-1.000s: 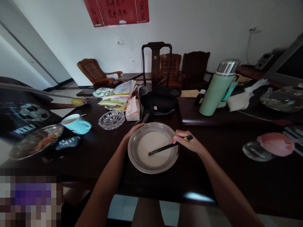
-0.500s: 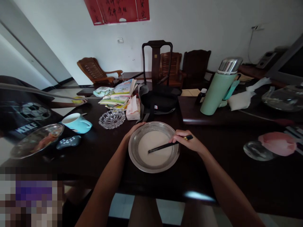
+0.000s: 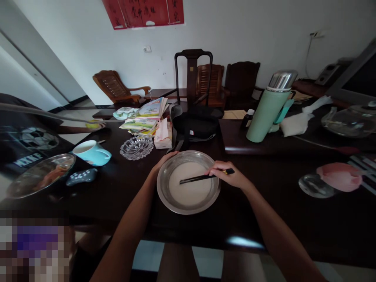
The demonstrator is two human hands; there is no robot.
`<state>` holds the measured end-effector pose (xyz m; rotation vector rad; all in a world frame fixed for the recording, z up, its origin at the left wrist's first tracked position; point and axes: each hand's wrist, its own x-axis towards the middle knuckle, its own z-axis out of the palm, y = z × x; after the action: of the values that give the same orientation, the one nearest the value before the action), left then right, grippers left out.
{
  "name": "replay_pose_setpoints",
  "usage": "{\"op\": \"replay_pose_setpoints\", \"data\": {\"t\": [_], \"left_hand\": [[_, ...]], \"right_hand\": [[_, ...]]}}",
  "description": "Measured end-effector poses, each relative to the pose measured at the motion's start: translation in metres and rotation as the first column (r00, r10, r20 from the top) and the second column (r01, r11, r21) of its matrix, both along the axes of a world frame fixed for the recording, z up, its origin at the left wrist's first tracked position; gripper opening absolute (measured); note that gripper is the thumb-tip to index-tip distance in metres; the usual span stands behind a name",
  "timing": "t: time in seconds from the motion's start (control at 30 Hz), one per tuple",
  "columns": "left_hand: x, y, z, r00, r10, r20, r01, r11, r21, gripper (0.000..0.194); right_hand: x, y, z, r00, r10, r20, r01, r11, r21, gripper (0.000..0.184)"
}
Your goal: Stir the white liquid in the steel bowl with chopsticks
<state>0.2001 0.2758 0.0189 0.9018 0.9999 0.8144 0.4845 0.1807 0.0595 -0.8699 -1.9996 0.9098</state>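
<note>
A round metal bowl [image 3: 165, 192] stands on the dark table in front of me, with a milky white liquid [image 3: 190, 195] in it. My left hand [image 3: 163, 160] grips the bowl's far left rim; its fingers are partly hidden behind the rim. From the right side, my right hand [image 3: 228, 174] reaches over the rim, closed around a pair of dark chopsticks [image 3: 194, 179]. Their tips point left and touch the liquid near the middle of the bowl.
Left of the bowl are a glass dish [image 3: 136, 148], a blue mug [image 3: 92, 152], a game controller [image 3: 81, 177] and a second metal bowl [image 3: 17, 190] holding food. Another person [image 3: 29, 125] is at the far left. A green thermos [image 3: 261, 115] stands back right, and a black bag [image 3: 195, 125] lies behind.
The chopstick tips have moved slightly left and up through the liquid with my right hand. The left hand keeps its grip on the bowl. The whole view has shifted a little.
</note>
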Motion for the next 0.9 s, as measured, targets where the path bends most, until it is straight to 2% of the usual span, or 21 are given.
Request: {"op": "replay_pose_setpoints", "data": {"t": [0.1, 0.2, 0.3, 0.43, 0.5, 0.57, 0.7, 0.8, 0.9], "left_hand": [[0.001, 0.0, 0.002, 1.0, -0.006, 0.0, 0.006, 1.0, -0.011, 0.019], [0.001, 0.0, 0.003, 1.0, -0.016, 0.027, 0.017, 1.0, -0.017, 0.019], [0.002, 0.0, 0.002, 0.999, -0.017, 0.045, 0.018, 1.0, -0.015, 0.02], [0.002, 0.0, 0.001, 0.998, -0.005, 0.056, 0.007, 0.999, -0.034, 0.02], [0.001, 0.0, 0.0, 0.999, 0.003, 0.046, -0.001, 0.999, -0.038, 0.019], [0.0, 0.0, -0.001, 0.999, 0.012, 0.034, -0.011, 0.999, -0.033, 0.017], [0.0, 0.001, -0.002, 0.999, 0.004, 0.05, -0.003, 1.0, -0.018, 0.015], [0.001, 0.001, -0.002, 0.996, -0.014, 0.084, 0.017, 0.999, -0.034, 0.016], [0.0, 0.002, -0.003, 0.996, -0.007, 0.094, 0.013, 0.998, -0.059, 0.016]], "right_hand": [[0.009, 0.004, -0.001, 0.993, -0.113, -0.018, 0.114, 0.993, 0.033, 0.024], [0.022, 0.003, 0.005, 0.975, -0.182, -0.13, 0.177, 0.983, -0.053, 0.035], [0.022, -0.001, 0.009, 0.978, -0.105, -0.179, 0.083, 0.988, -0.128, 0.04], [0.003, -0.003, 0.004, 0.995, 0.046, -0.086, -0.055, 0.993, -0.106, 0.032], [-0.001, -0.001, 0.001, 0.999, 0.03, -0.03, -0.031, 0.998, -0.055, 0.024], [0.002, 0.001, -0.001, 0.999, -0.042, -0.023, 0.041, 0.999, -0.02, 0.022], [0.018, 0.002, 0.003, 0.981, -0.147, -0.129, 0.137, 0.987, -0.08, 0.034], [0.016, 0.0, 0.004, 0.985, -0.075, -0.158, 0.055, 0.99, -0.132, 0.039], [0.004, -0.001, 0.001, 0.997, 0.034, -0.073, -0.04, 0.995, -0.089, 0.032]]}}
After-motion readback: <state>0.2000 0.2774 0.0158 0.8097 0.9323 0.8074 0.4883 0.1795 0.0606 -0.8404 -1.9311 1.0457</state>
